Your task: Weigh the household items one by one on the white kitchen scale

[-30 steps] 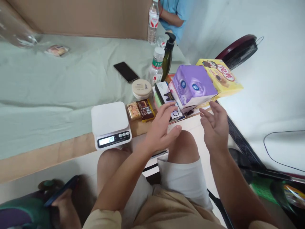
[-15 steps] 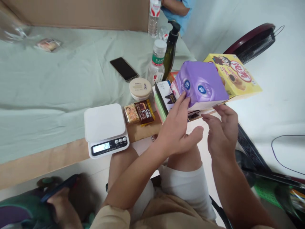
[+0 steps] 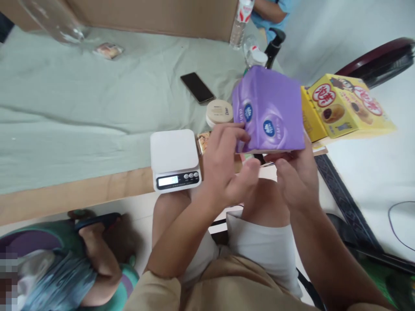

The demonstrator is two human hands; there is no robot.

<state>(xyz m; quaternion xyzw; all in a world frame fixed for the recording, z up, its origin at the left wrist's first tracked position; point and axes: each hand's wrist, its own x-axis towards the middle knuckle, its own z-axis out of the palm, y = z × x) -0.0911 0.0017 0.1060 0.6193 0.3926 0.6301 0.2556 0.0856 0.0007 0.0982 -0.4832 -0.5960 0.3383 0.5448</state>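
A purple soft pack of tissues [image 3: 279, 103] is between my two hands at the front edge of the table. My left hand [image 3: 227, 160] has its curled fingers against the pack's lower left side. With its fingers partly hidden beneath, my right hand [image 3: 298, 177] grips the lower right corner. A white digital scale [image 3: 175, 151] lies left of my left hand, its display lit. Just past my left fingers is a round cream jar [image 3: 219, 111]. A wrapped snack [image 3: 203, 141] is partly covered by that hand.
Yellow snack boxes [image 3: 350, 108] stand at the right. Farther back lie a black phone [image 3: 197, 87] and a small packet [image 3: 108, 50]. A water bottle [image 3: 241, 23] and a pump bottle [image 3: 275, 47] stand behind the pack. Another person's arm [image 3: 270, 9] shows at the back; someone sits lower left.
Both hands have closed on the tissue pack, and it is now lifted and turned away from the yellow boxes. The view has shifted, so the table things appear farther right.
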